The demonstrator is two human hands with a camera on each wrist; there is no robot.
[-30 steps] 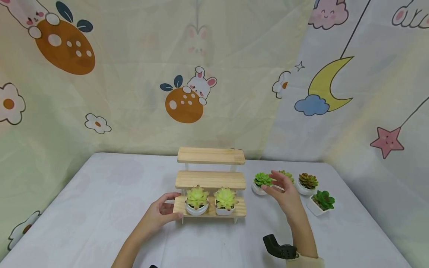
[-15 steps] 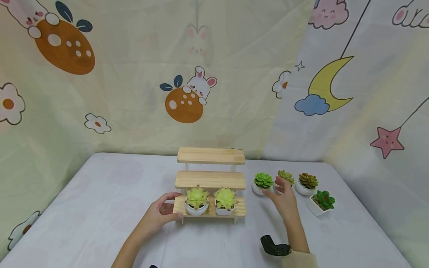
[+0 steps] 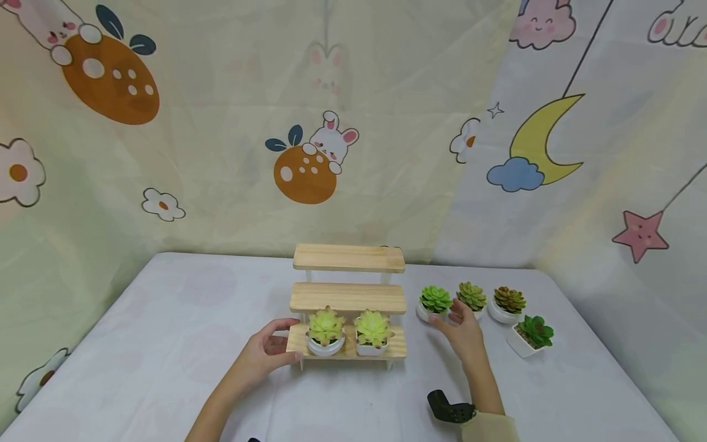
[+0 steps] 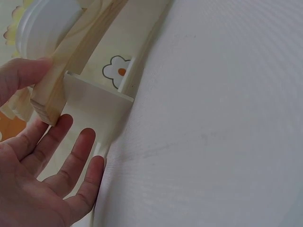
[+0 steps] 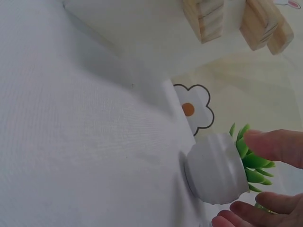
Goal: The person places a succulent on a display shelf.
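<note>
My hands are working over a white table [image 3: 166, 356], and a curtain [image 3: 232, 209] printed with rabbits, flowers and a moon is hanging behind it. A three-plank wooden stand [image 3: 348, 298] is carrying two pale green succulents [image 3: 326, 325] on its lowest plank; four more are standing to its right. All six white pots are holding one plant each. My left hand [image 3: 262, 351] is gripping that plank's left end. My right hand [image 3: 466, 334] is reaching loosely spread around the bright green succulent [image 3: 435, 299], thumb possibly touching leaves.

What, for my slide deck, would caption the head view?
Left hand holding a tiered wooden stand, right hand beside a bright green potted succulent.
</note>
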